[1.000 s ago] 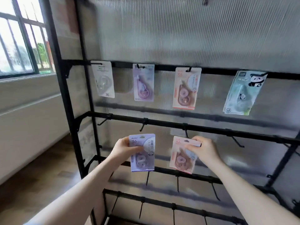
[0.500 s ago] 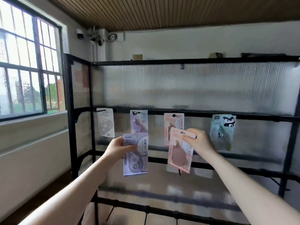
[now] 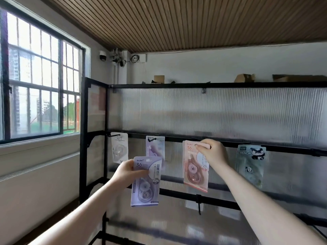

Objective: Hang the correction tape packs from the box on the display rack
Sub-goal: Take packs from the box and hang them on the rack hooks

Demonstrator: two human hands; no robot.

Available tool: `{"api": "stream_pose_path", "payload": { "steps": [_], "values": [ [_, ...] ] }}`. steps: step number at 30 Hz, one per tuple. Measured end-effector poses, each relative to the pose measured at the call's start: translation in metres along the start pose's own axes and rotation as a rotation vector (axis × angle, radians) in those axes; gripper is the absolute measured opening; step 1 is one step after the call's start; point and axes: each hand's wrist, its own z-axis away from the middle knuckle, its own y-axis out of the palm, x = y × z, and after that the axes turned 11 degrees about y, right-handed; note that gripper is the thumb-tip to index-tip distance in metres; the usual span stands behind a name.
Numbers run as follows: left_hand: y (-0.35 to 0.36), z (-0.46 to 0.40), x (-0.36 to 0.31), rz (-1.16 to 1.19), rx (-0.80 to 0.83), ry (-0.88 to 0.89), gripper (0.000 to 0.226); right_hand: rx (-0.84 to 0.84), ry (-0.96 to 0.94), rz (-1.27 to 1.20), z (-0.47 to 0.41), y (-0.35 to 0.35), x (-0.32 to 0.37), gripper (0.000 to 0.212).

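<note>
My left hand [image 3: 128,172] grips a purple correction tape pack [image 3: 145,183] by its upper left edge, holding it in front of the black display rack [image 3: 194,84], below a purple pack [image 3: 155,147] that hangs on the upper bar. My right hand [image 3: 211,153] pinches the top of a pink pack [image 3: 193,168] right at the upper bar [image 3: 265,147], over the spot of the third hook. Whether another pink pack hangs behind it is hidden. A white pack [image 3: 119,149] hangs at the left and a panda pack [image 3: 251,165] at the right. The box is out of view.
The rack has ribbed translucent back panels and a lower bar [image 3: 221,202] with bare hooks. Cardboard boxes [image 3: 245,78] lie on top of the rack. A barred window [image 3: 39,96] and a white wall stand to the left. Cameras [image 3: 120,58] sit in the ceiling corner.
Both hands rose from the lower bar toward the upper bar while the view tilted up. The right hand brought the pink pack up to the third hook. The left pack stays lower.
</note>
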Motion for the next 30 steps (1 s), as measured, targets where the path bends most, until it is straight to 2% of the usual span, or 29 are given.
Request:
{"api": "stream_pose_path", "payload": {
  "steps": [3, 11, 15, 19, 23, 27, 30],
  "values": [
    [0.000, -0.003, 0.008, -0.020, -0.019, -0.009, 0.019, -0.026, -0.005, -0.013, -0.009, 0.006, 0.001, 0.004],
    [0.008, -0.009, 0.026, -0.051, -0.024, -0.042, 0.018, 0.079, -0.033, -0.052, -0.028, 0.017, -0.006, 0.012],
    [0.016, -0.014, 0.032, -0.067, -0.019, -0.062, 0.019, 0.100, 0.014, -0.049, -0.036, 0.023, -0.011, 0.016],
    [0.027, -0.018, 0.037, -0.069, -0.005, -0.082, 0.018, 0.048, -0.007, 0.043, -0.043, 0.025, -0.022, 0.018],
    [0.034, -0.021, 0.045, -0.061, 0.029, -0.099, 0.019, 0.018, -0.047, 0.233, -0.049, 0.029, -0.033, 0.035],
    [0.039, -0.022, 0.051, -0.077, 0.031, -0.109, 0.025, -0.002, -0.079, 0.354, -0.051, 0.031, -0.036, 0.036],
    [0.041, -0.022, 0.056, -0.094, 0.028, -0.111, 0.018, -0.021, -0.079, 0.425, -0.054, 0.029, -0.036, 0.035]
  ]
}}
